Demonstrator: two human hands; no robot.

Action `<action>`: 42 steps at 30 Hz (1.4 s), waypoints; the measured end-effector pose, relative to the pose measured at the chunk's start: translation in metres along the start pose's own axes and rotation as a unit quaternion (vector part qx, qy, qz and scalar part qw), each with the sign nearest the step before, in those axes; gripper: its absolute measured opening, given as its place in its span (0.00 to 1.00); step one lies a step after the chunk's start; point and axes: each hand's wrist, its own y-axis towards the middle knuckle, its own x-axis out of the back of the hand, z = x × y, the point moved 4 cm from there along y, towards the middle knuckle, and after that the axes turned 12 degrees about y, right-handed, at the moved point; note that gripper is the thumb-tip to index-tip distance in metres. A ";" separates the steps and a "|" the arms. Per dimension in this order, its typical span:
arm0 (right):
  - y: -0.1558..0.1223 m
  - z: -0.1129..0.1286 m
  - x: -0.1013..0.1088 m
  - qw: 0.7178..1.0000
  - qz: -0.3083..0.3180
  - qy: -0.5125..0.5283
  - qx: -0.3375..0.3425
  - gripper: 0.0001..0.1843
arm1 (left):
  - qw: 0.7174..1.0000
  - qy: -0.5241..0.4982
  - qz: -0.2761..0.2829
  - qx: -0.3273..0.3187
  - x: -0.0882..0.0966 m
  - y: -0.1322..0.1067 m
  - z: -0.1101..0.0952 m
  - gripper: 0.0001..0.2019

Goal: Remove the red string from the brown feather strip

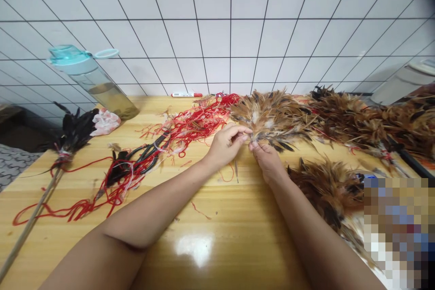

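At the near edge of a fanned heap of brown feathers (277, 111), my two hands come together with fingertips almost touching. My left hand (227, 144) is closed in a pinch, its thumb and forefinger at the quill ends. Close beside it, my right hand (267, 157) also pinches feathers low down by their quills; the exact hold is partly hidden by the fingers. A thin dark quill (237, 172) lies on the wood just below my hands. Left of them spreads a tangle of red string (200, 122).
Black-handled scissors (149, 156) lie among red string. A stick with black feathers (61, 163) tied on lies at left, near a water bottle (108, 93). A red-and-white marker (186, 95) rests by the tiled wall. More feather bundles (360, 118) fill the right; the lower right corner is pixelated.
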 end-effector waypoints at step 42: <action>-0.001 -0.003 -0.004 0.996 -0.051 0.072 -0.012 0.17 | 0.996 -0.014 -0.054 0.071 -0.011 -0.003 -0.002 0.03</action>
